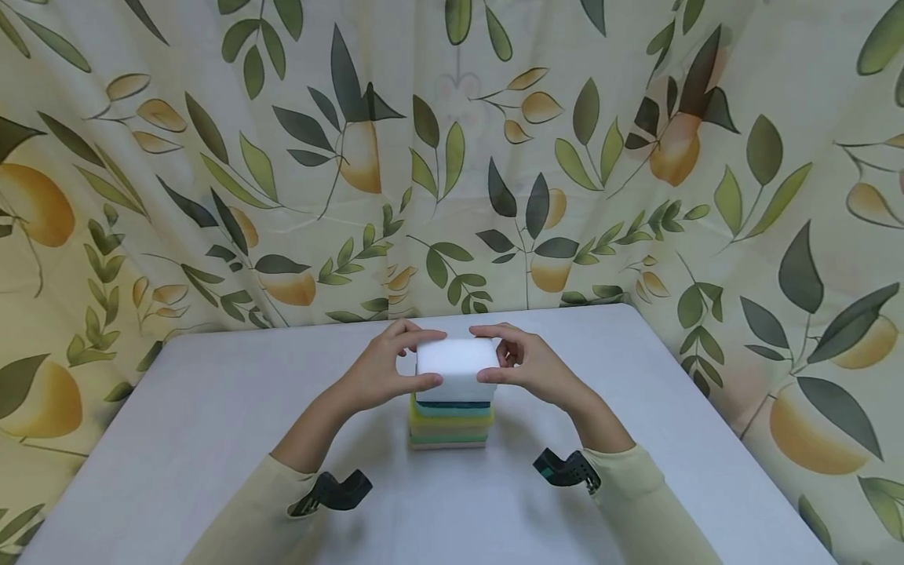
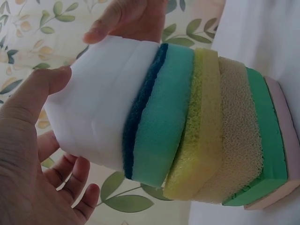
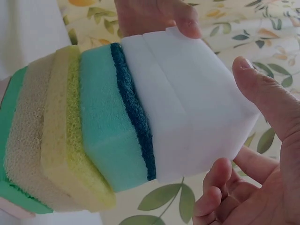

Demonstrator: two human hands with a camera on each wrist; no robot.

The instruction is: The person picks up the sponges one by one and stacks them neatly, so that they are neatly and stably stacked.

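A stack of sponges stands on the table. On top lie white sponge blocks (image 1: 457, 365) with seams between their layers. Below come a teal sponge (image 2: 164, 117) with a dark blue scouring side, a yellow sponge (image 2: 206, 140), a porous beige sponge (image 2: 236, 126), a green sponge (image 2: 267, 136) and a pale pink one (image 2: 285, 122) at the bottom. My left hand (image 1: 381, 367) grips the left end of the top white block between thumb and fingers. At the opposite end, my right hand (image 1: 535, 367) pinches the same block, thumb at the near side.
The stack stands mid-width on a white-covered table (image 1: 247, 408). Behind it hangs a curtain (image 1: 452, 235) printed with leaves and fruit. Black wrist devices (image 1: 342, 490) sit at both sleeves.
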